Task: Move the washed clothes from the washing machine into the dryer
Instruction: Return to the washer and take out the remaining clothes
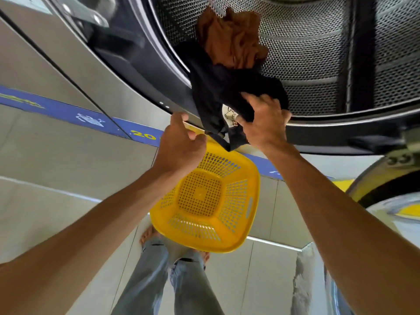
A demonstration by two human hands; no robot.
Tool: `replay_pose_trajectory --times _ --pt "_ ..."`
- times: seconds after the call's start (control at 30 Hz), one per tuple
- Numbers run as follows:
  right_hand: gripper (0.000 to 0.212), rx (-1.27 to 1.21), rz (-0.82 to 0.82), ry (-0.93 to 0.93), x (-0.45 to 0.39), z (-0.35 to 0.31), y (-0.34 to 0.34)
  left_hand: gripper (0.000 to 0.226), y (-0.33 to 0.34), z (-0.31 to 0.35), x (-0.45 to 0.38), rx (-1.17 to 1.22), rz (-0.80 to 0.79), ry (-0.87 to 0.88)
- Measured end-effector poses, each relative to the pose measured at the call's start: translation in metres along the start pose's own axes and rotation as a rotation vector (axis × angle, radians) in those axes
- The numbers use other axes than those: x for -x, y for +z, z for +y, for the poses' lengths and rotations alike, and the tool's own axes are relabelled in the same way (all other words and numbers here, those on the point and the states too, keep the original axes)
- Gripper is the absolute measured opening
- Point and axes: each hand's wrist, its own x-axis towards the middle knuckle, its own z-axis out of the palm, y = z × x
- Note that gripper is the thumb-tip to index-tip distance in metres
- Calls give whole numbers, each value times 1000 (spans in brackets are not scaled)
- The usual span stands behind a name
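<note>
Head: right grip around black garment

Clothes draped over the drum rim, basket below, legs beneath it

Drum, upper right: perforated metal. Basket, centre: glossy yellow perforated plastic. Garments: soft, matt cloth.

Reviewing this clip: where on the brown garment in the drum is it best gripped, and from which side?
Judging by its pose, grip the brown garment at its crumpled middle, reaching straight in through the drum opening. It lies bunched against the perforated wall, behind the black garment held by the right hand, so the folds offer easy handfuls.
</note>
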Motion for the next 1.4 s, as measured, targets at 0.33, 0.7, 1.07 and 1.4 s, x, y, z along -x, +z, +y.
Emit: replay_pose_trajectory --times 0.33,0.7,1.07,1.4 --pt "24 -585 -131 222 71 -22 -41 69 -4 30 24 445 -355 -412" --pt "13 -757 -596 241 152 -47 -61 18 -6 5 37 426 -262 -336" --pt "19 -655 -241 565 131 -4 1 37 0 -41 41 50 -259 -213" --pt "25 -734 79 265 53 -8 -33 54 -16 16 0 -58 -181 68"
